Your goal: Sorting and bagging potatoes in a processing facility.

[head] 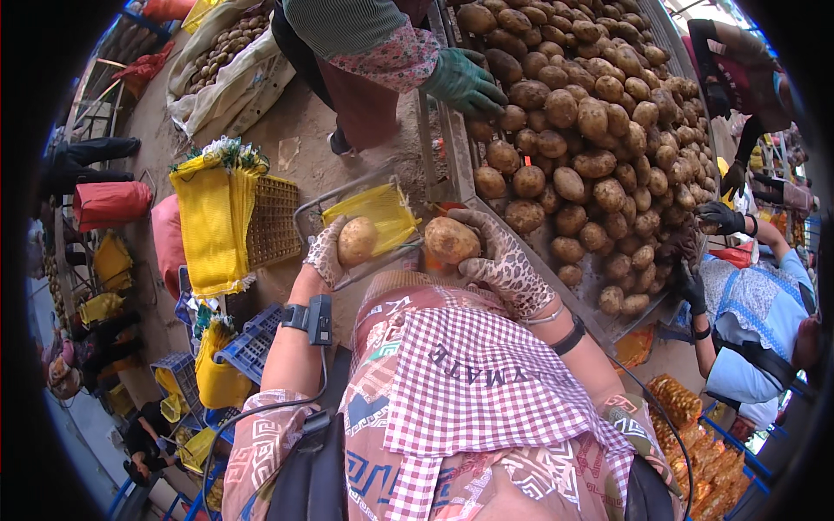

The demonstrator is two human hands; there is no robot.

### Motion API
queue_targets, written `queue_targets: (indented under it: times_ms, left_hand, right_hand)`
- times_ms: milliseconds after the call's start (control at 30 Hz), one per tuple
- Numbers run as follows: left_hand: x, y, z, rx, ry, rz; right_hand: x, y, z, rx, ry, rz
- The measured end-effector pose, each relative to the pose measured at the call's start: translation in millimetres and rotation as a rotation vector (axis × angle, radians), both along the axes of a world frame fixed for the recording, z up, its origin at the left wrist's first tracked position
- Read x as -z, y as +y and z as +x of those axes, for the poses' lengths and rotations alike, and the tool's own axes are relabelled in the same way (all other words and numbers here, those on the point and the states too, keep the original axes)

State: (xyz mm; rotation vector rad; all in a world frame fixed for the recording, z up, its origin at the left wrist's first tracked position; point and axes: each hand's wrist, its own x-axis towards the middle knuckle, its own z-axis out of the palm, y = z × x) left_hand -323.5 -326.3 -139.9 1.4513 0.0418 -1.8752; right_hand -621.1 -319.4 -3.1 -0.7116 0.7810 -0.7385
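Both of my hands wear leopard-print gloves. My left hand (pixel 327 253) holds a potato (pixel 357 241) beside a metal frame with a yellow mesh bag (pixel 374 218) hung in it. A larger, dirt-specked potato (pixel 452 240) is in my right hand (pixel 505 267), between thumb and fingers, just left of the sorting table's edge. A big pile of potatoes (pixel 593 163) lies on that sloping table (pixel 459 159), ahead and to the right.
A co-worker's green-gloved hand (pixel 464 81) touches the pile's left side. Other workers (pixel 749 325) stand across the table. Yellow mesh bags (pixel 212 228) hang over a brown plastic crate (pixel 273 221) at left. Behind is a large sack of small potatoes (pixel 228 52).
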Motion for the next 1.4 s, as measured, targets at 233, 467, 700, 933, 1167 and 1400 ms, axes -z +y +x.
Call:
queue_targets:
  times_ms: [233,467,700,933,1167,1400]
  left_hand:
    - [26.2,-9.3,-3.6,0.217,-0.457,-0.039]
    - [-71.8,12.5,-63.6,0.700,-0.346,-0.939]
    - [-87.6,9.2,-69.5,0.348,-0.239,-0.567]
    - [-85.8,16.4,-66.2,0.343,0.146,-0.559]
    - [-87.0,16.4,-66.6,0.433,0.013,-0.764]
    - [-92.7,14.5,-67.0,0.256,0.111,-0.584]
  right_hand:
    - [-8.5,-1.4,-4.3,-0.007,0.009,0.053]
    - [13.9,-12.0,11.5,-0.197,0.510,-0.328]
    - [17.5,-8.0,23.0,-0.146,0.080,-0.023]
    - [27.0,-7.4,28.8,-0.092,0.112,-0.050]
    - [26.2,-2.0,29.1,-0.104,0.321,-0.250]
    - [23.8,5.5,33.4,-0.055,0.221,-0.173]
